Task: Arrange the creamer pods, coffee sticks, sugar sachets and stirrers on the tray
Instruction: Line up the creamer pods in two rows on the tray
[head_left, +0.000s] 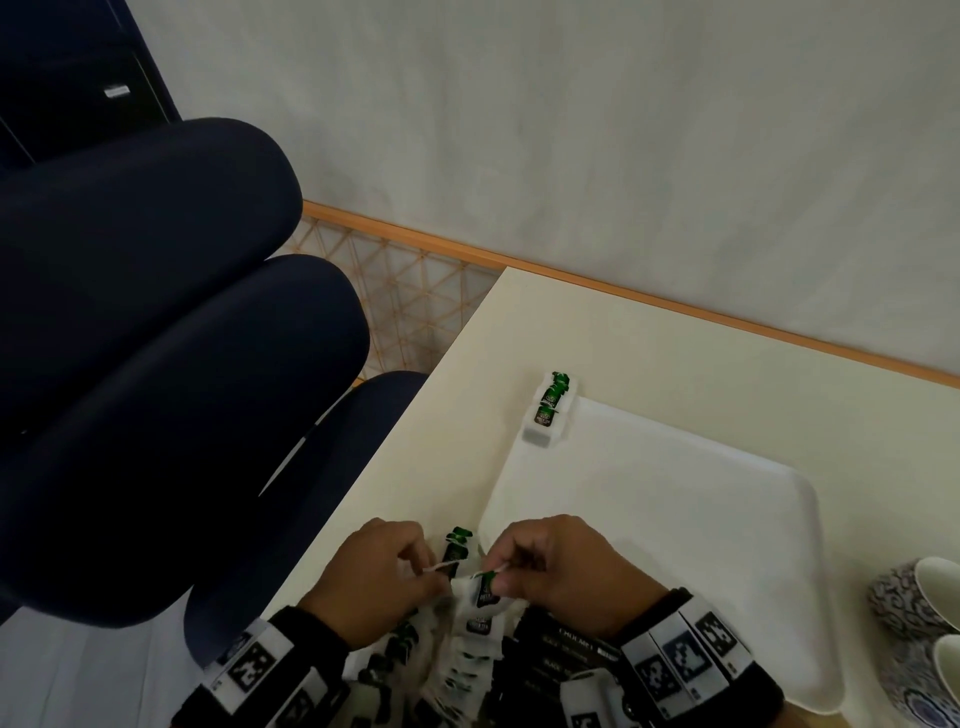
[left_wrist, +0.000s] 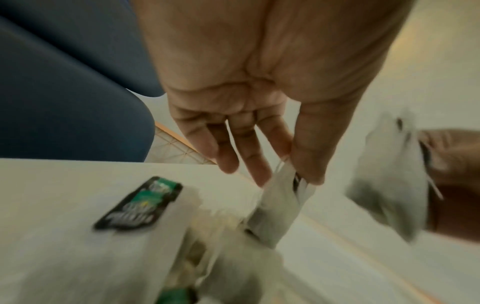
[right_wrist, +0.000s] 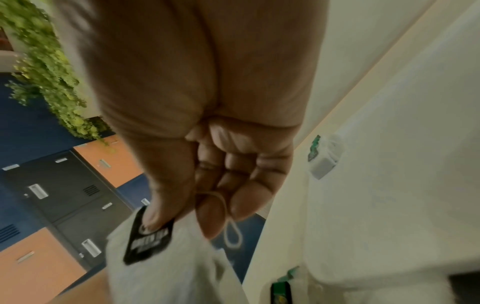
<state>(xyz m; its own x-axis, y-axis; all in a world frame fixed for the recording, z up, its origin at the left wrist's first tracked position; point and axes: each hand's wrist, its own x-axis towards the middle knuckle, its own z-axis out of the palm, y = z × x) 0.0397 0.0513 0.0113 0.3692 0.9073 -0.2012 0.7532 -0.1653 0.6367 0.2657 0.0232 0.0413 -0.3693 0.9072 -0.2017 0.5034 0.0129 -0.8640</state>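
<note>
Both hands work at the table's near edge, left of the white tray (head_left: 675, 493). My left hand (head_left: 423, 571) pinches a white sachet (left_wrist: 278, 205) between thumb and forefinger, the other fingers nearly straight. My right hand (head_left: 501, 574) pinches another white sachet (right_wrist: 161, 267) by its black-and-green tag (right_wrist: 148, 236), a string loop (right_wrist: 231, 232) hanging beside the fingers. A further green-tagged sachet (head_left: 456, 551) lies between the hands. A small stack of the same sachets (head_left: 550, 410) sits at the tray's far left corner. The rest of the tray shows bare.
A pile of sachets (head_left: 457, 660) and dark stick packs (head_left: 561, 654) lies under my wrists. Patterned cups (head_left: 914, 592) stand right of the tray. Dark blue chairs (head_left: 156, 312) crowd the table's left edge (head_left: 395, 441). A wall runs behind.
</note>
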